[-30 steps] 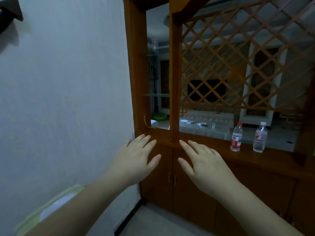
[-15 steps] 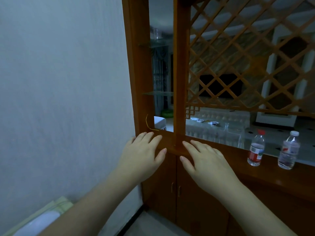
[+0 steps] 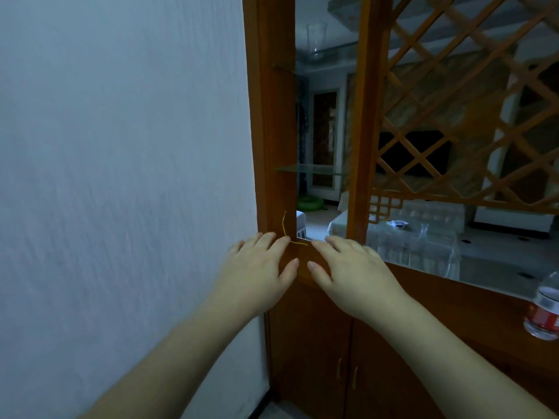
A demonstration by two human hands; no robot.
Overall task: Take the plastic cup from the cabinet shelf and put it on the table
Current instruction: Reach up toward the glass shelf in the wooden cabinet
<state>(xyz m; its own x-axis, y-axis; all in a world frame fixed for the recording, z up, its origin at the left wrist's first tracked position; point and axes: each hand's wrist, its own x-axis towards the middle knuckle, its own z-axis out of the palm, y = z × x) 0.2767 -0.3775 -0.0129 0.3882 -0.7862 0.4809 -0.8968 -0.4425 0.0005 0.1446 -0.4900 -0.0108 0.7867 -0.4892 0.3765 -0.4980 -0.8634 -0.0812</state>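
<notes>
Two bare forearms reach forward from the bottom of the view. The left hand (image 3: 257, 273) lies palm down with its fingers (image 3: 273, 241) spread apart, holding nothing, its fingertips at the foot of the wooden cabinet (image 3: 308, 343) frame where it meets the white wall (image 3: 121, 176). The right hand (image 3: 351, 270) is just beside it, palm down too, fingers apart and empty, over the cabinet's ledge. The two thumbs nearly meet but stay apart. Between the hands a thin yellow thread (image 3: 286, 229) runs down the frame's inner edge and along the ledge. Below the hands are two closed cabinet doors with small handles. At the right edge a water bottle (image 3: 544, 309) with a red label stands on the ledge, partly cut off. Above the hands, in the narrow open bay, a lower glass shelf (image 3: 308, 169) is bare. Higher up, on the upper glass shelf (image 3: 329, 54), stands the clear plastic cup (image 3: 316, 37), upright, well apart from both hands. To the right a wooden lattice (image 3: 469, 116) fills the wider bay. Beyond it lies a dim room with a table (image 3: 408, 240) under a pale cloth.
</notes>
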